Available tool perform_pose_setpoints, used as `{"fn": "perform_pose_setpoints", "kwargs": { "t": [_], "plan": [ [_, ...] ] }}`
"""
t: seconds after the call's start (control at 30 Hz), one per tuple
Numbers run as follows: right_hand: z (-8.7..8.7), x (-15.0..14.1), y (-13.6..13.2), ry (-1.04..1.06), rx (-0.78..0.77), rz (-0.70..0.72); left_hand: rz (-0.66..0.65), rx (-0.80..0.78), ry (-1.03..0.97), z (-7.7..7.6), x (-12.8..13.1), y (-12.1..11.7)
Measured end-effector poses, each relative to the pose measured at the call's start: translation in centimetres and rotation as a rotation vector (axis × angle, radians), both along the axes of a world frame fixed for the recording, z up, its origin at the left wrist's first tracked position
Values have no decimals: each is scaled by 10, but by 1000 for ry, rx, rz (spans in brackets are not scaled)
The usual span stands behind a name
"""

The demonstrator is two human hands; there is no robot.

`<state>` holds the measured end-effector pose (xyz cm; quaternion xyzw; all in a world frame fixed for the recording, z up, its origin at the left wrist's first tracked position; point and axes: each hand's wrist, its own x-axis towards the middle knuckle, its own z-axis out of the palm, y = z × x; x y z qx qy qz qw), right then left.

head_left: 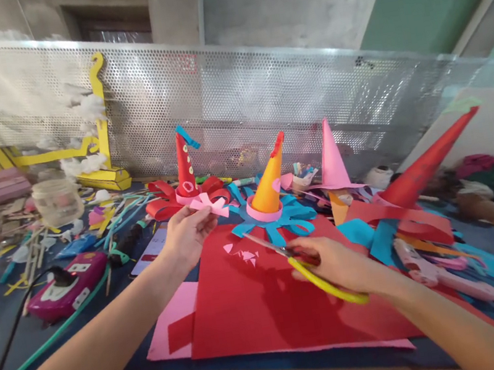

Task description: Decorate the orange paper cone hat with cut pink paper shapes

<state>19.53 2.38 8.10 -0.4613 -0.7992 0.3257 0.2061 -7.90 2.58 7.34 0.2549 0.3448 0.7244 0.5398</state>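
My left hand [187, 235] pinches a small pink paper cut-out [210, 205], holding it just above a large red paper sheet [266, 307]. My right hand [334, 262] is closed round yellow-handled scissors [307, 266], whose blades point left over the red sheet. Tiny pink scraps [241, 253] lie on the sheet between my hands. Behind them stand paper cones: a red one [185, 166] on red loops, an orange one [268, 185] on blue loops, and a pink one [332, 159].
A big red cone [426, 163] lies at the right, near a pink glue gun [434, 274]. A pink device with a black cable [64, 292], a plastic jar [57, 201] and paper scraps crowd the left. A perforated metal panel [237, 93] closes the back.
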Motion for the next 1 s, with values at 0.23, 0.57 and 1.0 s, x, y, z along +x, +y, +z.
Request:
{"fn": "perform_pose_setpoints", "kwargs": {
  "t": [0.23, 0.57, 1.0],
  "plan": [
    [-3, 40, -17, -444, 130, -32, -67, -70, -20, -25, 6, -8],
    [0, 10, -19, -589, 539, 160, 0, -199, 9, -43, 11, -13],
    [-44, -98, 2, -435, 534, 444, 31, -153, 29, -45, 15, -15]
  ]
}}
